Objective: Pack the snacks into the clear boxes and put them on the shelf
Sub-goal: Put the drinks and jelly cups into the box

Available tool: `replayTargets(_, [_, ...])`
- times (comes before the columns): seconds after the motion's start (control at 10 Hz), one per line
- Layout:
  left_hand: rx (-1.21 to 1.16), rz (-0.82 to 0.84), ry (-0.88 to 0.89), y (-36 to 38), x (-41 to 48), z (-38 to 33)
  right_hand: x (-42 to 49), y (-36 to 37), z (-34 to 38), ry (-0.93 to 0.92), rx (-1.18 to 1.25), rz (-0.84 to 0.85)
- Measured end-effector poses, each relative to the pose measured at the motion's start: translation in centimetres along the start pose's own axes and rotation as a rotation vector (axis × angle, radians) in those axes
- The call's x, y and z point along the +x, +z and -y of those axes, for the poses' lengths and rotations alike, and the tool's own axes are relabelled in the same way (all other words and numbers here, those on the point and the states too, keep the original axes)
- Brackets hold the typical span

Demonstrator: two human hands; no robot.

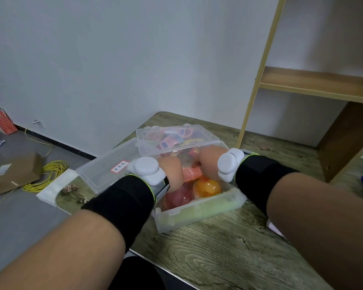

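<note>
step: snacks (206, 186) being pressed into open clear box (199, 212), frame centre
left hand (173, 174): fingers hidden, state cannot be told
right hand (209, 164): likewise
advice: snacks should be flattened below the rim

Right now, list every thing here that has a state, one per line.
Near box: open, holding snacks, both hands inside.
Its lid: off, lying on the table at the box's left, label up.
Far box: lid on, packed with snacks.
Shelf: bare where visible, no box on it yet.
Left hand: in the near box, fingers hidden.
Right hand: in the near box, fingers hidden.
Yellow cable: coiled on the floor.
</note>
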State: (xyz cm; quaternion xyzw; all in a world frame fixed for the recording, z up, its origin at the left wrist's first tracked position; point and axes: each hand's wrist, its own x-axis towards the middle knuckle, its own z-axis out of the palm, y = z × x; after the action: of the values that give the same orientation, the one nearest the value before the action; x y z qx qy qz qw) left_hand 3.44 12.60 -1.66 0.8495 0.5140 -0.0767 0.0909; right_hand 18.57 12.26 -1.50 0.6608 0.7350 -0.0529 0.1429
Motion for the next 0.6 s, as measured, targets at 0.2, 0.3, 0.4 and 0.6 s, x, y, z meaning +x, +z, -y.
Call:
replayTargets(0.2, [0.103,0.094,-0.033,0.7,0.3,-0.7,-1.1,0.6,-0.2,0.034,0.105,0.001])
replayTargets(0.3, [0.109,0.147,0.015,1.5,0.4,-0.9,-1.5,0.5,0.1,0.056,0.116,0.037])
replayTargets(0.4, [0.121,0.12,0.028,2.0,0.7,-1.0,-2.1,0.4,0.1,0.058,0.148,0.026])
replayTargets(0.6, [0.054,-0.076,0.012,1.5,0.0,-2.0,-4.3,-0.2,-0.7,0.06,0.318,-0.04])
